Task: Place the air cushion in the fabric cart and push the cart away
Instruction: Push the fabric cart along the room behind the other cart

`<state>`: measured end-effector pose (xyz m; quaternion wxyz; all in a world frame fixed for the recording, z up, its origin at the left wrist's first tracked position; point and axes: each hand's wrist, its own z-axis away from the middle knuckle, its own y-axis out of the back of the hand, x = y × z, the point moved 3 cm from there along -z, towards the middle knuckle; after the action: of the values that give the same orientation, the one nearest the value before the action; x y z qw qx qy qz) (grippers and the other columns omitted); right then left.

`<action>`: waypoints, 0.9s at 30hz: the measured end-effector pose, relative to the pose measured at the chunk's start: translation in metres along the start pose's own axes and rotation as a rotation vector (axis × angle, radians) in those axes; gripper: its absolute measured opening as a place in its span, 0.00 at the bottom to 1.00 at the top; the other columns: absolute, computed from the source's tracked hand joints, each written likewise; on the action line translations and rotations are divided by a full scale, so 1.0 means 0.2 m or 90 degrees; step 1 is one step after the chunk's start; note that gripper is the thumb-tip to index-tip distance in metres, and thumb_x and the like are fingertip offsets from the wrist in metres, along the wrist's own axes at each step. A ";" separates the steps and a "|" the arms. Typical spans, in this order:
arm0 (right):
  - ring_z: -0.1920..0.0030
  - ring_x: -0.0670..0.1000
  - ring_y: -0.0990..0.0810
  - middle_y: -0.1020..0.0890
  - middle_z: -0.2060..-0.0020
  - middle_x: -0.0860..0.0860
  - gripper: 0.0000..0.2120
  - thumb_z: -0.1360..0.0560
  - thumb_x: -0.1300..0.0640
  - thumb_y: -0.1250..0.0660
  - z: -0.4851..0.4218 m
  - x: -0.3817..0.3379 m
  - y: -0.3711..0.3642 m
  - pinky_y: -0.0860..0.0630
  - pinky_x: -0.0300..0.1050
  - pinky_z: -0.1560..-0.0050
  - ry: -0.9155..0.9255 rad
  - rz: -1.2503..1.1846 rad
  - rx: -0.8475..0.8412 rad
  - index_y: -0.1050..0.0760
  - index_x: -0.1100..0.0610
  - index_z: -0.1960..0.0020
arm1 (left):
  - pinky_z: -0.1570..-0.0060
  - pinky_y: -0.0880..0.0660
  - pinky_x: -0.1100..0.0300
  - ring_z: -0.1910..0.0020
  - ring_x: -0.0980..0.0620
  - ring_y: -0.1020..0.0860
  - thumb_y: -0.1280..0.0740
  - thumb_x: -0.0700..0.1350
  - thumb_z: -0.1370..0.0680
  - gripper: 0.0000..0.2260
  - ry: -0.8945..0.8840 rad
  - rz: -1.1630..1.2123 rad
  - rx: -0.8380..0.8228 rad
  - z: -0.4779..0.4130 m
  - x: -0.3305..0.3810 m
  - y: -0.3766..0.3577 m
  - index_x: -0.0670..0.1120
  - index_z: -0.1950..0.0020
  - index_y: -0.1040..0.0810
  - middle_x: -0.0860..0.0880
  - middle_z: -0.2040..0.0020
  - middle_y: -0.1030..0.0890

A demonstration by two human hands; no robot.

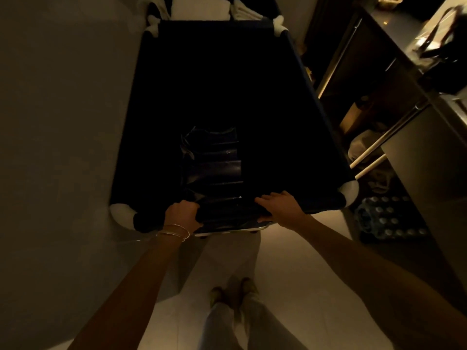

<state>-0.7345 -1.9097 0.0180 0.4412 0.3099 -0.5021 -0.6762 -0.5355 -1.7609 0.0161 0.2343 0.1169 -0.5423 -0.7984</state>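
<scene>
dim scene. fabric cart (326, 117) dark navy cloth, rectangular, white padded corners. air cushion (214, 170) dark, glossy, ribbed in flat segments, crumpled at far end; lies inside cart at near side, near end draped over near rim. steel counter (417, 137) close along right of cart, white rods and clutter under it; pale wall on left; white folded linen (199, 7) beyond far end. both arms extended. left hand (182, 213), bangles at wrist, and right hand (279, 204) both clenched on near rim, over cushion edge.

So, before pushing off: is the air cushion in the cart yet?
Partly in: the air cushion drapes over the cart near rim.
</scene>
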 end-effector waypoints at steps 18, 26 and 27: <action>0.35 0.60 0.33 0.30 0.34 0.57 0.32 0.28 0.43 0.33 0.16 0.10 0.05 0.39 0.55 0.36 -0.069 -0.059 0.109 0.38 0.53 0.29 | 0.40 0.36 0.50 0.39 0.45 0.28 0.37 0.60 0.25 0.24 -0.036 0.070 0.125 0.10 0.25 -0.04 0.49 0.34 0.31 0.46 0.38 0.24; 0.36 0.62 0.32 0.28 0.36 0.60 0.26 0.26 0.48 0.34 0.42 0.51 0.08 0.38 0.57 0.35 -0.054 -0.118 0.128 0.34 0.57 0.32 | 0.30 0.46 0.43 0.33 0.44 0.34 0.40 0.60 0.23 0.25 -0.020 0.062 0.157 0.11 0.73 -0.06 0.50 0.30 0.35 0.45 0.34 0.29; 0.36 0.61 0.32 0.28 0.36 0.59 0.26 0.25 0.48 0.35 0.45 0.55 0.06 0.38 0.57 0.36 -0.044 -0.117 0.116 0.35 0.57 0.32 | 0.30 0.48 0.42 0.33 0.43 0.35 0.40 0.59 0.23 0.25 -0.013 0.059 0.161 0.11 0.78 -0.06 0.50 0.29 0.36 0.45 0.33 0.29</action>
<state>-0.8543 -1.9740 0.0602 0.3300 0.3701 -0.5456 -0.6756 -0.6840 -1.8174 0.0236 0.2490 0.1118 -0.6459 -0.7130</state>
